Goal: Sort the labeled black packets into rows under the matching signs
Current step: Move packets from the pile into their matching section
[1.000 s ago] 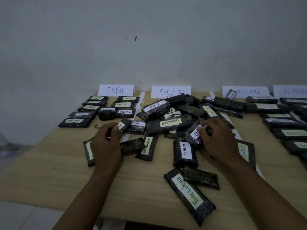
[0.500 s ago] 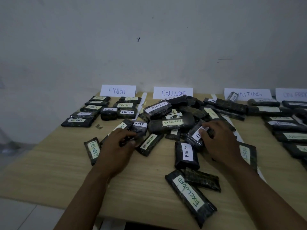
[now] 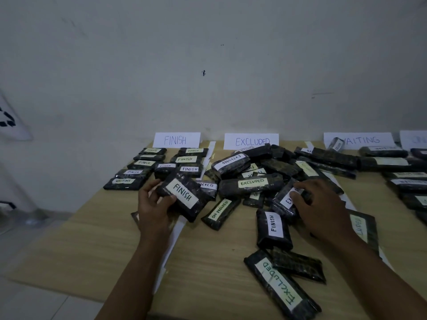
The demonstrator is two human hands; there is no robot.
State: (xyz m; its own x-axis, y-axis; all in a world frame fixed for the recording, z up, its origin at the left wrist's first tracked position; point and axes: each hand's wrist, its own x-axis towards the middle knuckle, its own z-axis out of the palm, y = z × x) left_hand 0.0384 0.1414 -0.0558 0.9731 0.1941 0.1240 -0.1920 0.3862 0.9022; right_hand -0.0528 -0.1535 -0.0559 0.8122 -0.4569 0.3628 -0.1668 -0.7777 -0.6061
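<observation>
Across the lower frame, a pale wooden table (image 3: 92, 250) strewn with black wrapped packets. Along its far edge, mid-frame, white signs: FINISH sign (image 3: 176, 140), EXCLUDED sign (image 3: 251, 141), WAITING sign (image 3: 360, 140), a fourth cut off at the right edge. Below the FINISH sign, tidy rows (image 3: 161, 163); centre frame, an unsorted heap (image 3: 265, 181); at the right edge, more rows.

Left of centre, left hand (image 3: 153, 205) lifting a FINISH packet (image 3: 183, 196), thumb across its near face, fingers curled behind its left end. Right of centre, right hand (image 3: 323, 211) lying over an EX-labelled packet (image 3: 285, 199), fingertips curled and pressing on its label end; whether truly pinched, impossible to tell.

Probably light, firm blocks under glossy, crinkled wrap, so likely slippery. Best taken across the short width near the middle, thumb against fingers, label kept up for reading. Not fragile by the look.
</observation>
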